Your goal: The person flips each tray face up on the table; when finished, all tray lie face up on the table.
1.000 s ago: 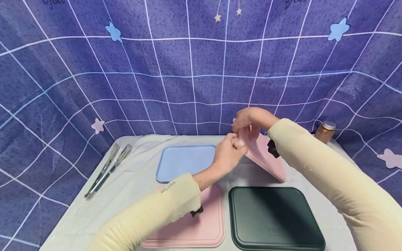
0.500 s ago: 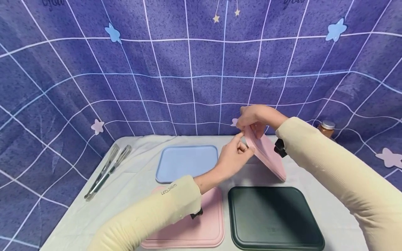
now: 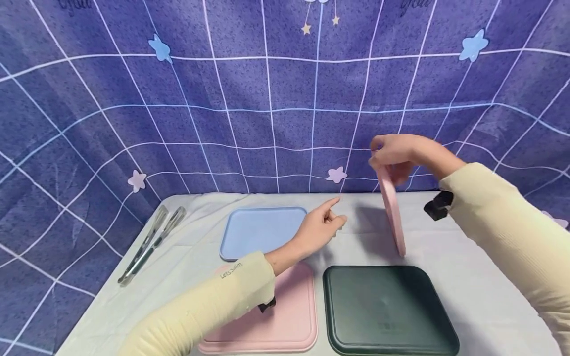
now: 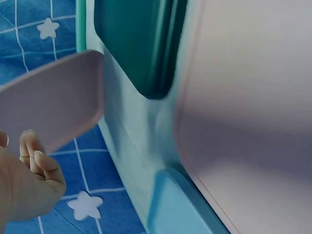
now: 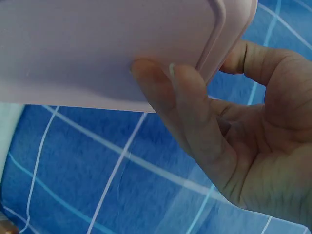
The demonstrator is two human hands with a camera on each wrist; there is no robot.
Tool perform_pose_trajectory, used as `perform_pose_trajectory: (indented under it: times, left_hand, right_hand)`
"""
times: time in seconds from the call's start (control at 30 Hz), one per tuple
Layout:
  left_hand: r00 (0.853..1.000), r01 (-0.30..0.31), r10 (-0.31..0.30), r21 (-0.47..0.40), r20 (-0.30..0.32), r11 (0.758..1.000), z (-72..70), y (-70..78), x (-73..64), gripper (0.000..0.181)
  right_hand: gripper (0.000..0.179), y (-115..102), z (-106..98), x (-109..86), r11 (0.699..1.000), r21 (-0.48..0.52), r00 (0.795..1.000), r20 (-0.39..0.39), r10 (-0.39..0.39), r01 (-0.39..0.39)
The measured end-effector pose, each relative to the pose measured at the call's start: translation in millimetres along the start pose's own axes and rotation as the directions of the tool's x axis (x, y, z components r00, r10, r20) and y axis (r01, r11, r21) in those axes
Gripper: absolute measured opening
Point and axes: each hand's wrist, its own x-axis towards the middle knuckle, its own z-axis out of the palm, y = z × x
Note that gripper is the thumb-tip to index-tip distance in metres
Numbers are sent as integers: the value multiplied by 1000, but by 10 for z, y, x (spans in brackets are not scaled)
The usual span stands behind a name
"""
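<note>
A pink rectangular tray [image 3: 393, 217] stands nearly edge-on in the head view, tilted up above the white cloth. My right hand [image 3: 398, 154] grips its upper edge; in the right wrist view the fingers [image 5: 190, 97] lie on its flat face and the thumb is behind the rim. My left hand [image 3: 317, 226] is in the air to the left of that tray, apart from it, index finger pointing out and the others loosely bent, holding nothing. Below the left forearm lies a second pink tray [image 3: 296, 321], partly covered by the sleeve.
A dark green tray [image 3: 387, 311] lies flat at the front right. Behind the left forearm is a light blue tray [image 3: 260, 230]. Metal tongs [image 3: 151, 247] rest along the table's left side. A purple grid-patterned curtain [image 3: 240, 118] hangs close behind the table.
The right hand has lifted the pink tray's edge up and rightward, swinging it nearly upright. The left hand has let go of the tray and drawn back slightly left. The arm now hides the jar.
</note>
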Motion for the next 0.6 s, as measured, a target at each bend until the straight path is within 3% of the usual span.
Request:
perform_pose_trajectory:
  times: [0.23,0.4,0.5,0.6]
  left_hand:
    - [995,85,-88,66,52,994,-132,-207,89,58]
    - [966,180,-182,28,182,983,-240,-305,122,59]
    - [946,233,-231,20,228,972,-287,-325,137,60]
    - [933,264,-259,14,248,964,-308,-338,152,60]
  right_hand:
    - [68,455,-236,-196,998,67,998,-60,9,-5]
    - [69,817,-359,-326,987,158,997,-78,16,-3]
    - [68,1061,-375,-373,963,268,996,-92,1,24]
    - [66,1306,-343,-370,909,412,997,-74,-37,65]
